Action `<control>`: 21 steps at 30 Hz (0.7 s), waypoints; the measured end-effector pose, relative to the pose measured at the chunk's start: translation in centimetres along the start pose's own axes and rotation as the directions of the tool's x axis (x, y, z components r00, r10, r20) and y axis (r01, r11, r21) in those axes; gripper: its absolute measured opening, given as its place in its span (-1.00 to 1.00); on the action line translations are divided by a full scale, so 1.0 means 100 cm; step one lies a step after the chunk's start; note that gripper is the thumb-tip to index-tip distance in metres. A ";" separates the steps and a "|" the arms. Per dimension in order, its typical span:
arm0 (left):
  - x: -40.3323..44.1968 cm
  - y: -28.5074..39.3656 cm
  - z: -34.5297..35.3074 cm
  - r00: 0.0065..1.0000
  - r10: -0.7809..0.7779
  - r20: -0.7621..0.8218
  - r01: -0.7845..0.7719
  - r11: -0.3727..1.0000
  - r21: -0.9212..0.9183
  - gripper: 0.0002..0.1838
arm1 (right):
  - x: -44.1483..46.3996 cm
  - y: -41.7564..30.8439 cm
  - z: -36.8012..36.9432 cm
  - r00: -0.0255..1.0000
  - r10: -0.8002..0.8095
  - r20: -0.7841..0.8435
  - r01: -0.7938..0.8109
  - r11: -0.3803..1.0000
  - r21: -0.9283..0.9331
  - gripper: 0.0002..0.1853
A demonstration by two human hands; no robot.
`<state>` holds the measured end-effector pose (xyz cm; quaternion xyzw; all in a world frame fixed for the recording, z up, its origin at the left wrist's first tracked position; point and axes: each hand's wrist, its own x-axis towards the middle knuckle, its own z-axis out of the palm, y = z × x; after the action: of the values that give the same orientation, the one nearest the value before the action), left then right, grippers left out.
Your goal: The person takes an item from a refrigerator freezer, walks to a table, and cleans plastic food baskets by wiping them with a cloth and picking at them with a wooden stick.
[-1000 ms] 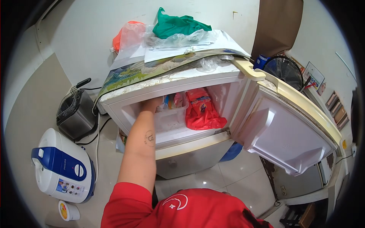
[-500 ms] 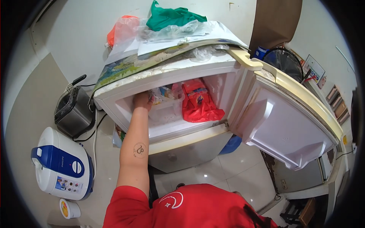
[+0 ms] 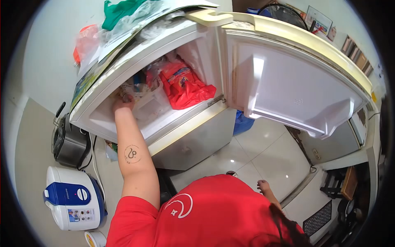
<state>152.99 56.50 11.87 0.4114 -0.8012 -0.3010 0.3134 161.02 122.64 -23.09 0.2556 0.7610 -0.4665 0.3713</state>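
Observation:
My left hand (image 3: 123, 103) reaches into the freezer compartment (image 3: 101, 119), its fingers curled at the left end of a translucent plastic bin (image 3: 154, 105). What they grip among the clear wrappings there I cannot make out. Several plastic-wrapped packs (image 3: 140, 88) fill the bin, mostly unreadable. Right beside the bin lies a red plastic bag (image 3: 185, 88) with a printed pack showing through. Low on the right, away from the fridge, my right hand (image 3: 262, 186) hangs with its fingers loosely apart and nothing visible in them.
The freezer door (image 3: 296, 82) stands wide open to the right. Plastic bags, one of them green (image 3: 123, 13), lie on top of the fridge. At left are a rice cooker (image 3: 74, 197) and a metal deep fryer (image 3: 72, 142). A wooden stool (image 3: 349, 183) is at lower right.
My view has swung right and closer to the freezer. The left hand is still at the bin's left end, and the bin sits more tilted in view. My right hand has come into view.

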 end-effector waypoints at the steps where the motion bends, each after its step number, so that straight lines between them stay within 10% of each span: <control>1: 0.002 0.001 0.001 1.000 -0.001 -0.014 0.001 1.000 0.006 -0.89 | -0.003 0.029 -0.001 1.000 0.002 0.000 -0.002 1.000 -0.012 -0.75; 7: 0.010 -0.003 -0.007 0.984 -0.031 -0.175 0.029 1.000 -0.012 -0.93 | 0.003 0.101 -0.010 0.998 -0.070 0.001 0.069 0.989 -0.133 -0.72; 9: -0.018 0.028 -0.029 0.991 0.114 -0.067 -0.086 0.941 0.328 -0.93 | 0.012 0.093 -0.011 0.993 -0.114 0.005 0.113 0.977 -0.181 -0.71; 15: -0.071 0.058 -0.056 0.990 0.105 0.089 -0.134 0.878 0.459 -0.93 | 0.010 0.054 -0.036 0.979 -0.201 0.009 0.191 0.912 -0.364 -0.68; 17: -0.102 0.053 -0.069 0.952 0.296 -0.074 -0.248 0.892 0.378 -0.95 | 0.019 0.049 -0.038 0.975 -0.221 0.011 0.205 0.883 -0.421 -0.67; 21: -0.171 0.058 -0.135 0.965 -0.059 0.256 0.141 0.939 -0.313 -0.90 | 0.055 0.034 -0.037 0.960 -0.278 0.046 0.258 0.804 -0.535 -0.65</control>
<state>168.32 70.72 20.26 0.3539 -0.7499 -0.4940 0.2614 159.06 127.69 -28.16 0.0398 0.8955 -0.2784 0.3449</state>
